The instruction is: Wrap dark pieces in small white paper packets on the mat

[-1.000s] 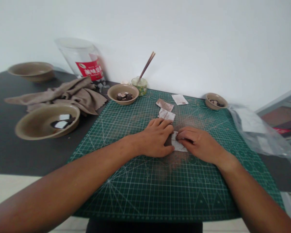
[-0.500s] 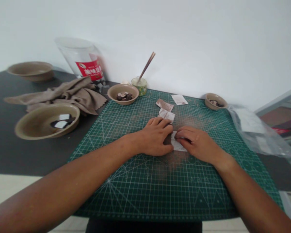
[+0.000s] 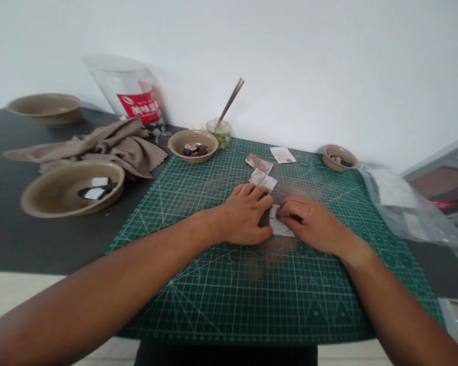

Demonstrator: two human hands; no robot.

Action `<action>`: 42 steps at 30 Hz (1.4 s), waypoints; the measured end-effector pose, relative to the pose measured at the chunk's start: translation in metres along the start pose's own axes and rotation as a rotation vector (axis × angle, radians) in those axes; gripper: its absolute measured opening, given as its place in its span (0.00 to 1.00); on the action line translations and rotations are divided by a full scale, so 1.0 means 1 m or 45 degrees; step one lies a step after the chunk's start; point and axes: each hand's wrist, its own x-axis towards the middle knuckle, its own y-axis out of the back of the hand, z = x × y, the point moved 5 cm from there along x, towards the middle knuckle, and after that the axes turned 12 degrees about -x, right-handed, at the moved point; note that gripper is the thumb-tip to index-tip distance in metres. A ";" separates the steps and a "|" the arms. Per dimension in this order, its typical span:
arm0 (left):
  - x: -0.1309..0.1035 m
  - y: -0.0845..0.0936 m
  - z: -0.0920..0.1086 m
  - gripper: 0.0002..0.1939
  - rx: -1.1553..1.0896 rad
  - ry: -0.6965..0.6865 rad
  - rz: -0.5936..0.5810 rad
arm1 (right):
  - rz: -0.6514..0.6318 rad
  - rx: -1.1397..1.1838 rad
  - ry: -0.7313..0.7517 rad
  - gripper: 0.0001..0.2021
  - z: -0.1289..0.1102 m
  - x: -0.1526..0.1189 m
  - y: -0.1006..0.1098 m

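Observation:
My left hand point(image 3: 248, 213) lies palm down on the green cutting mat point(image 3: 221, 300), its fingers apart. Thumb and fingertips touch the left edge of a small white sheet point(image 3: 280, 227) with smudges and faint lines. Over the right part of that sheet, my right hand point(image 3: 309, 221) is closed in a pinch, fingertips low against it. What those fingers hold is hidden; a dark patch shows between them. Just beyond my left fingertips lie another creased, smudged white sheet point(image 3: 265, 180) and a brown-stained sheet point(image 3: 258, 163).
A white sheet point(image 3: 283, 155) lies farther back. Bowls with dark pieces stand at back left point(image 3: 193, 152), back right point(image 3: 339, 161) and left point(image 3: 61, 198). Chopsticks point(image 3: 231, 99) lean in a green cup point(image 3: 220, 137). A brown cloth point(image 3: 110, 145), clear jar point(image 3: 127, 91) and plastic bag point(image 3: 412, 208) lie around.
My right fingers have shifted very slightly on the sheet. The left hand stays almost in place, and the creased sheet beyond it sits slightly differently. The whole view has drifted a little.

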 end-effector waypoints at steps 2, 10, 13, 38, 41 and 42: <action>0.000 0.000 0.000 0.21 0.010 0.011 0.012 | -0.038 0.035 0.042 0.08 -0.002 -0.002 0.001; -0.003 -0.004 -0.005 0.28 -0.016 0.071 0.019 | -0.056 0.051 0.073 0.08 -0.007 -0.003 0.000; -0.003 -0.002 -0.004 0.27 0.023 0.057 0.027 | -0.049 0.038 0.080 0.08 -0.007 -0.003 0.000; -0.001 0.000 -0.001 0.22 0.001 -0.003 0.022 | -0.074 0.007 -0.007 0.06 -0.004 -0.004 -0.002; -0.001 0.000 -0.001 0.21 0.004 -0.008 0.020 | -0.056 0.001 0.029 0.07 -0.006 -0.003 -0.004; -0.001 0.000 -0.001 0.21 0.006 -0.006 0.022 | -0.023 -0.030 0.003 0.07 -0.005 -0.002 -0.003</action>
